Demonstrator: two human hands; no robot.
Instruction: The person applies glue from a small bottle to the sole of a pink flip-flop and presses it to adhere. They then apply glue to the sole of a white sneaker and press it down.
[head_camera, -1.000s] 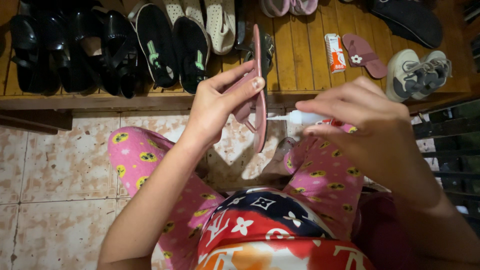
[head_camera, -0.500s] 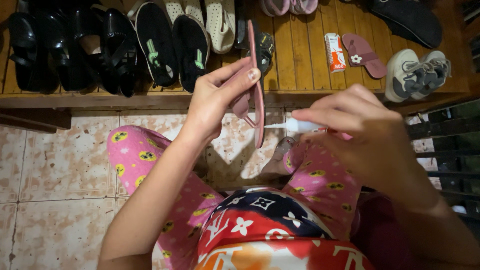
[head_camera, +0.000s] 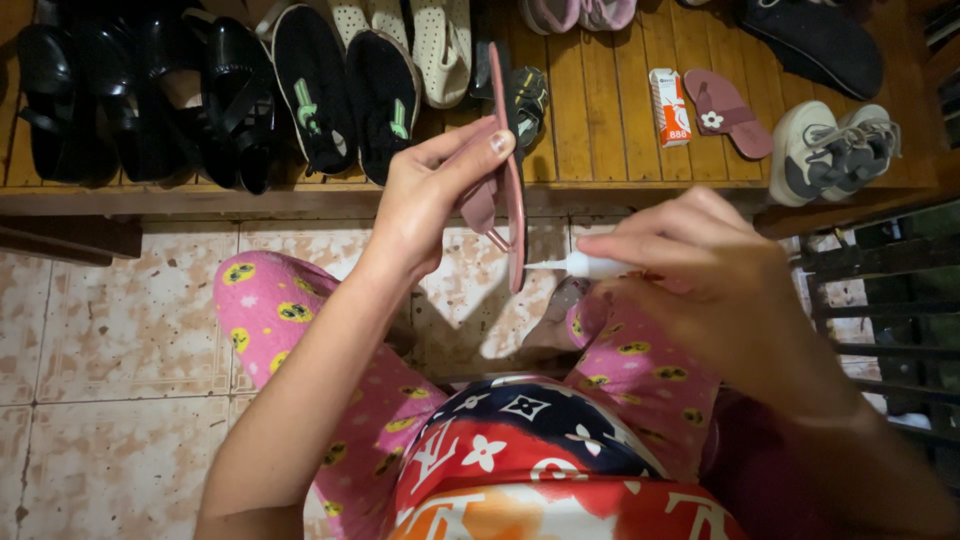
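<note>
Pink sandal (head_camera: 510, 170) is held edge-on, upright, above the tiled floor (head_camera: 120, 340) just near of the wooden shoe platform (head_camera: 600, 120). Left hand (head_camera: 425, 205) is clamped on it: thumb laid along the strap side, fingers wrapped behind the sole. Right hand (head_camera: 690, 270) is closed around a small white glue tube (head_camera: 580, 266); its nozzle tip is pointed left at the sandal's lower sole edge, touching or just short of it, which cannot be told.

Handling, judged: sandal is light, thin and flexible, so it is best gripped at mid-sole where the strap anchors, to stop the edge flexing away from the nozzle. Tube is small, soft-walled and squeezable; light pressure near the body is enough. Wet glue is likely slippery, so fingers are best kept off the seam.

Versus half a second ago: sandal and left hand are seen almost unchanged; the nozzle is found slightly lower on the sole edge. Matching pink sandal (head_camera: 725, 110) and small red-and-white box (head_camera: 668, 105) are left on the platform, far right.
</note>
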